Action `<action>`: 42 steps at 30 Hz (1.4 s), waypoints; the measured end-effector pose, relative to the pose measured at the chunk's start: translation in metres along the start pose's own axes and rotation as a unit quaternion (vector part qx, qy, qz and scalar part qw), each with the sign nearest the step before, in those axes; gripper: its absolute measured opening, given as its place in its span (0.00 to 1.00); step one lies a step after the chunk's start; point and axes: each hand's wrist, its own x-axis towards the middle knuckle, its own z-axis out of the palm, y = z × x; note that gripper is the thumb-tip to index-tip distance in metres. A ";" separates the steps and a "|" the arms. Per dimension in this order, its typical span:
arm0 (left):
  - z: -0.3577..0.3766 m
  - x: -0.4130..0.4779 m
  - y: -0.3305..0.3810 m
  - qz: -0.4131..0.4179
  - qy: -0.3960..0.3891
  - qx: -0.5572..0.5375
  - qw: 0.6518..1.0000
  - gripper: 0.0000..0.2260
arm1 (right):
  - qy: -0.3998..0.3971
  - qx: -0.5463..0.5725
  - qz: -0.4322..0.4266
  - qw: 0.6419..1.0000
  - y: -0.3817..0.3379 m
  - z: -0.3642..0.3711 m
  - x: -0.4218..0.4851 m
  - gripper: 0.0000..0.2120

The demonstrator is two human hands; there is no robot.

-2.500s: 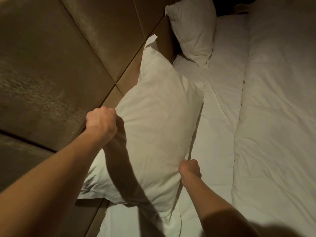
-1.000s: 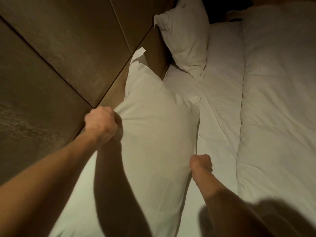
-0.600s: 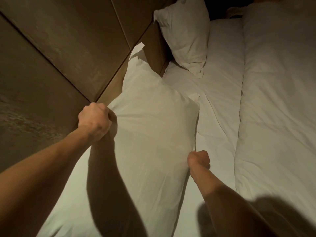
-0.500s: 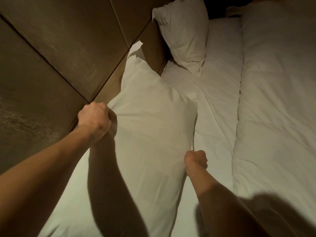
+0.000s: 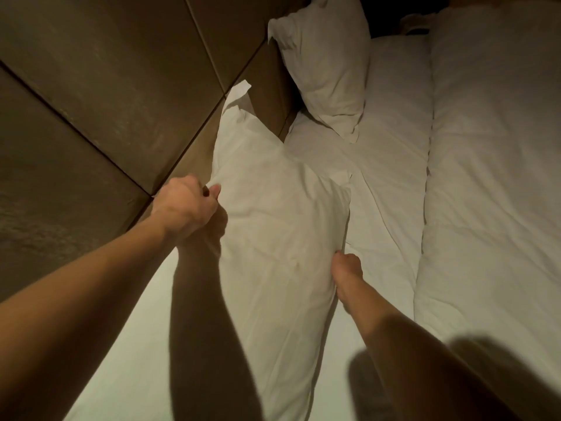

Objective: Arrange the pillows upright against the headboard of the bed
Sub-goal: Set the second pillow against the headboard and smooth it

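White cotton everywhere, so bear with it. The plump white fabric pillow (image 5: 282,226) is stood on one long edge along the head edge of the white-sheeted bed (image 5: 391,183), with its back leaned toward the brown padded panel headboard (image 5: 121,86).

It's held at both sides. The left grip (image 5: 185,208) is closed round the upper edge, fingers tucked behind and thumb laid over the front. The right grip (image 5: 346,268) is bunched tight on the lower edge, down where the sheet is met.

Not much has been shifted over the last couple of seconds. The pillow has been kept in about the same spot and both holds have been kept on. Only the left thumb has been brought round to the front, where just a fist could be seen before. So this is probably the final snugging-in, not carrying.

A second white pillow (image 5: 328,71) is already propped upright further along the head edge, toward the far corner. A thick white duvet (image 5: 491,192) is spread over the rest of the bed.

Once this one is let go, the job should be about done, if it isn't slumped forward.
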 end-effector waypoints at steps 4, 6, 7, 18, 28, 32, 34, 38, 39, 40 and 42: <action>0.007 0.017 0.019 -0.004 0.002 -0.023 1.000 0.25 | -0.011 0.024 0.007 1.000 -0.013 0.007 0.031 0.35; 0.011 0.026 0.027 -0.003 0.002 -0.049 0.999 0.27 | -0.014 0.041 0.015 0.999 -0.022 0.004 0.036 0.36; 0.012 0.030 0.030 -0.003 0.001 -0.059 0.998 0.28 | -0.013 0.049 0.016 0.999 -0.029 0.002 0.035 0.36; 0.020 0.074 0.056 -0.044 0.025 -0.095 0.994 0.30 | 0.047 0.025 0.031 0.998 -0.059 0.004 0.077 0.29; -0.003 0.107 0.057 0.017 0.132 0.029 0.991 0.13 | 0.142 -0.056 0.025 0.988 -0.049 -0.012 0.095 0.19; -0.001 0.109 0.059 0.039 0.091 0.070 0.993 0.14 | 0.140 -0.050 0.016 0.989 -0.053 -0.004 0.088 0.20; -0.004 0.112 0.054 0.048 0.072 0.071 0.994 0.15 | 0.135 -0.055 0.007 0.989 -0.054 -0.007 0.086 0.19; -0.006 0.111 0.052 0.037 0.085 0.073 0.993 0.15 | 0.137 -0.066 0.011 0.988 -0.052 -0.015 0.088 0.19; -0.005 0.110 0.055 0.031 0.083 0.077 0.993 0.15 | 0.135 -0.065 0.015 0.989 -0.052 -0.013 0.087 0.20; -0.004 0.110 0.058 0.032 0.078 0.085 0.993 0.16 | 0.133 -0.060 0.016 0.989 -0.052 -0.012 0.089 0.19; -0.004 0.112 0.059 0.033 0.066 0.089 0.993 0.17 | 0.121 -0.043 0.011 0.992 -0.051 -0.010 0.091 0.19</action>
